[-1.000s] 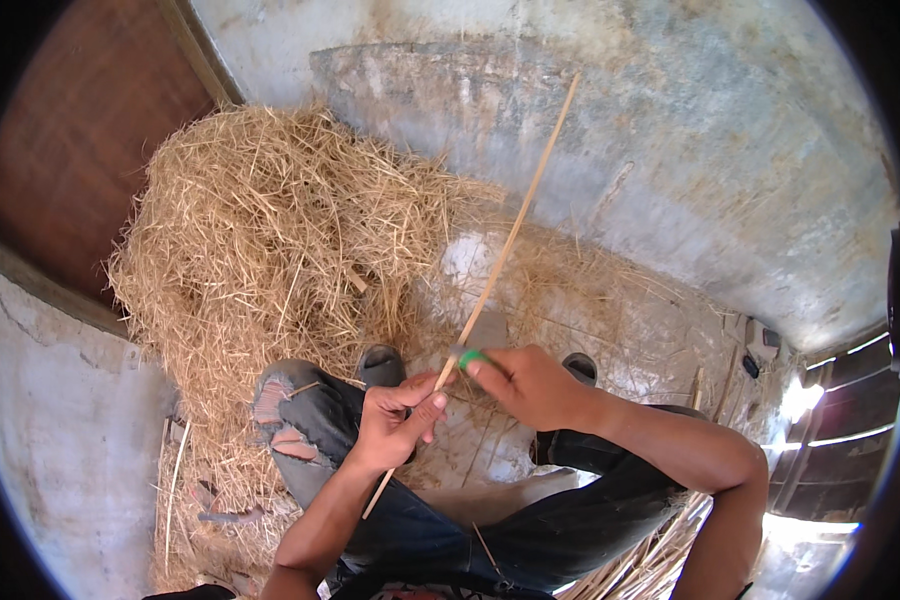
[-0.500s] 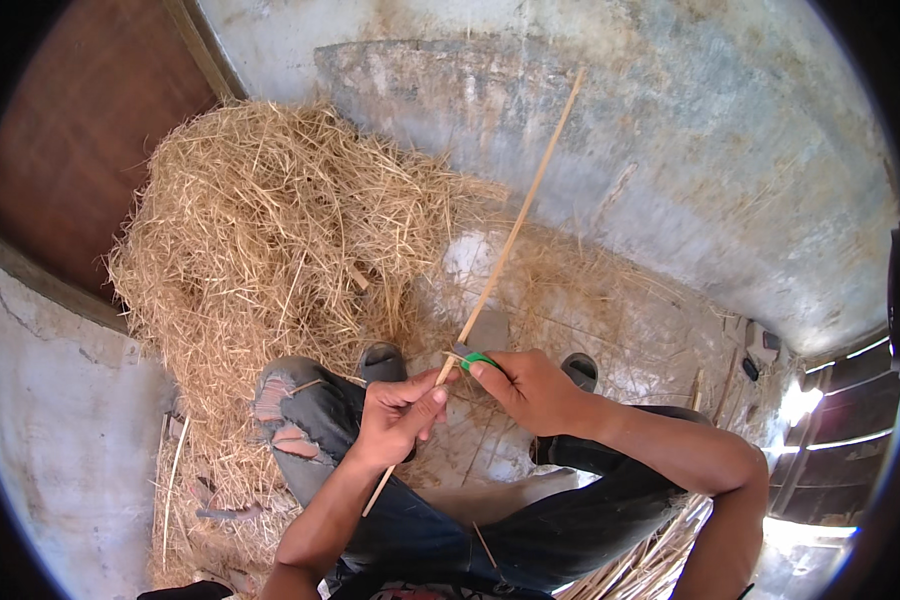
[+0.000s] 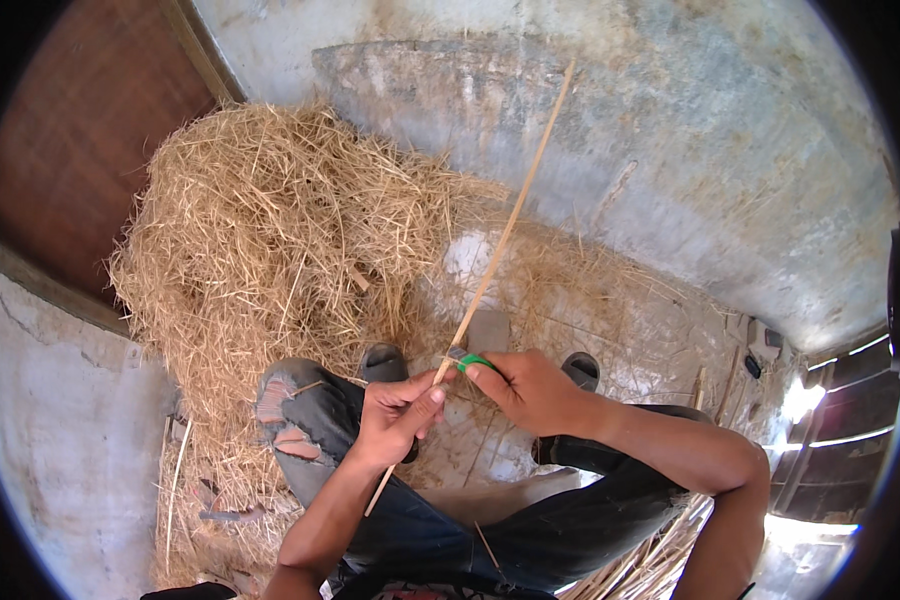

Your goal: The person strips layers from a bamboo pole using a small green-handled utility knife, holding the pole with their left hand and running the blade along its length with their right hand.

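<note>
A long, thin bamboo strip (image 3: 510, 222) slants from between my knees up toward the wall at the far right. My left hand (image 3: 400, 415) pinches it near its lower end, thumb on top; a short tail sticks out below the palm. Just above those fingers, my right hand (image 3: 530, 395) is closed round a green-handled knife (image 3: 473, 362). The knife's short grey blade lies against the strip, close to the left fingertips. Most of the handle is hidden inside my right fist.
A big heap of fine dry shavings (image 3: 270, 230) lies at the left. Dark slippers (image 3: 580, 370) are on my feet. A bundle of strips (image 3: 640, 560) lies by my right thigh. A stained wall (image 3: 690, 150) rises ahead, and a curved blade (image 3: 232, 515) lies at lower left.
The upper end of the strip has swung slightly left. My right hand and the knife have shifted a little left and down along the strip; my left hand is nearly still.
</note>
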Tool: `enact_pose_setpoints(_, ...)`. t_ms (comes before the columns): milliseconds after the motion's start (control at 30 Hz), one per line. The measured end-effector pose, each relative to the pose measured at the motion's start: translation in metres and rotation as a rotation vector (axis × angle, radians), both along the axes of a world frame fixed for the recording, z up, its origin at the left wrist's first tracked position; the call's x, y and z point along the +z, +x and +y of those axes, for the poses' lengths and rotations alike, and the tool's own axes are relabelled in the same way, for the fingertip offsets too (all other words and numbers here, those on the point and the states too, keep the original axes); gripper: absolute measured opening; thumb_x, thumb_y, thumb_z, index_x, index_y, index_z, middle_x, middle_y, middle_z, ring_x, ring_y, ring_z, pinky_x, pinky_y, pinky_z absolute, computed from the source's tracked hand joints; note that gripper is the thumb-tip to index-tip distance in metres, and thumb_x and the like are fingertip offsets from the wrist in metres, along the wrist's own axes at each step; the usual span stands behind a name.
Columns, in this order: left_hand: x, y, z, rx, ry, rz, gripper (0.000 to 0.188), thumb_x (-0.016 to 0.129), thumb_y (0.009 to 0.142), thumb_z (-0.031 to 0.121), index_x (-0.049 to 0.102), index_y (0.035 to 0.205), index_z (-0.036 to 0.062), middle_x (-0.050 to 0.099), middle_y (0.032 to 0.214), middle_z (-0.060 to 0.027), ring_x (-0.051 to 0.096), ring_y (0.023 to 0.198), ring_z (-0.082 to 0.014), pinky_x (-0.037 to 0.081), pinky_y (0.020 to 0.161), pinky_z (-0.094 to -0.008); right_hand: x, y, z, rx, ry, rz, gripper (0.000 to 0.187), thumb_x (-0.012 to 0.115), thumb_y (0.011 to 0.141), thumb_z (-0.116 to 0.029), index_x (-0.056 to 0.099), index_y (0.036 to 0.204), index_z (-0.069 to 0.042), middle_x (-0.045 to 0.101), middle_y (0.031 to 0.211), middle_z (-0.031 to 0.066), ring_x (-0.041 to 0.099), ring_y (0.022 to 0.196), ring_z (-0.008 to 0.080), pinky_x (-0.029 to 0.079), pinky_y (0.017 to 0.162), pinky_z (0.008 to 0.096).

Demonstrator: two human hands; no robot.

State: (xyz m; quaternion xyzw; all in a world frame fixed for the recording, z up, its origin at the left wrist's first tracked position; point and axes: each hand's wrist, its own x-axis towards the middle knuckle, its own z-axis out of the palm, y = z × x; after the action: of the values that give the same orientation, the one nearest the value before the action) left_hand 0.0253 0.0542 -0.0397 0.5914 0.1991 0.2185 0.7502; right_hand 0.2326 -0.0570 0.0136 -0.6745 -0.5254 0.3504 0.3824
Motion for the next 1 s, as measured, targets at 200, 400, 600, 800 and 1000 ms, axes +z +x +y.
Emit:
enact_pose_setpoints(200, 0.003, 0.004, -0.003, -0.001, 0.0, -0.006, 0.031, 0.066, 0.101, 0.016, 0.068, 0.129, 0.0023, 0.065, 0.077, -0.0011, 0.054, 0.061, -0.0037, 0.04, 0.049, -0.0202, -0.014, -0.002, -0.005, 0.032, 0.054, -0.01, 0.038, 0.05, 0.107, -0.035, 0.066, 0.115, -0.002, 0.057, 0.069, 0.0224, 0.054, 0.058, 0.032, 0.047, 0.06, 0.0436)
enact_pose_setpoints(400, 0.003, 0.004, -0.003, 0.005, 0.027, 0.002, 0.031, 0.067, 0.1, 0.013, 0.068, 0.129, 0.0016, 0.066, 0.08, -0.0014, 0.055, 0.063, -0.0044, 0.041, 0.048, -0.0198, -0.014, -0.003, -0.003, 0.066, 0.047, 0.079, 0.038, 0.05, 0.107, -0.035, 0.067, 0.112, -0.002, 0.056, 0.068, 0.0201, 0.052, 0.058, 0.0271, 0.044, 0.059, 0.0408)
enact_pose_setpoints(600, 0.002, 0.007, -0.004, 0.094, 0.197, 0.107, 0.032, 0.069, 0.098, 0.013, 0.069, 0.126, -0.0005, 0.065, 0.068, 0.0006, 0.056, 0.061, -0.0052, 0.052, 0.076, -0.0306, -0.01, 0.014, 0.005, -0.05, -0.064, 0.345, 0.034, 0.059, 0.103, -0.033, 0.068, 0.094, -0.002, 0.054, 0.065, 0.007, 0.051, 0.063, 0.0119, 0.04, 0.058, 0.035)
enact_pose_setpoints(800, 0.004, 0.017, -0.012, 0.161, 0.576, 0.193, 0.028, 0.073, 0.093, 0.012, 0.073, 0.119, 0.0016, 0.062, 0.058, 0.0047, 0.059, 0.061, -0.0058, 0.037, 0.11, -0.0417, -0.011, 0.001, 0.008, -0.102, 0.128, 0.135, 0.028, 0.072, 0.094, -0.032, 0.07, 0.091, -0.004, 0.055, 0.064, 0.0039, 0.051, 0.061, 0.0122, 0.04, 0.057, 0.0341)
enact_pose_setpoints(1000, -0.001, 0.019, -0.012, 0.224, 0.886, 0.209, 0.026, 0.074, 0.091, 0.013, 0.075, 0.115, 0.0053, 0.063, 0.057, 0.0021, 0.064, 0.063, -0.0124, 0.04, 0.107, -0.0425, -0.015, 0.0, 0.009, -0.064, 0.188, -0.004, 0.025, 0.072, 0.093, -0.027, 0.07, 0.097, -0.002, 0.059, 0.066, 0.0151, 0.055, 0.057, 0.0266, 0.042, 0.057, 0.0384)
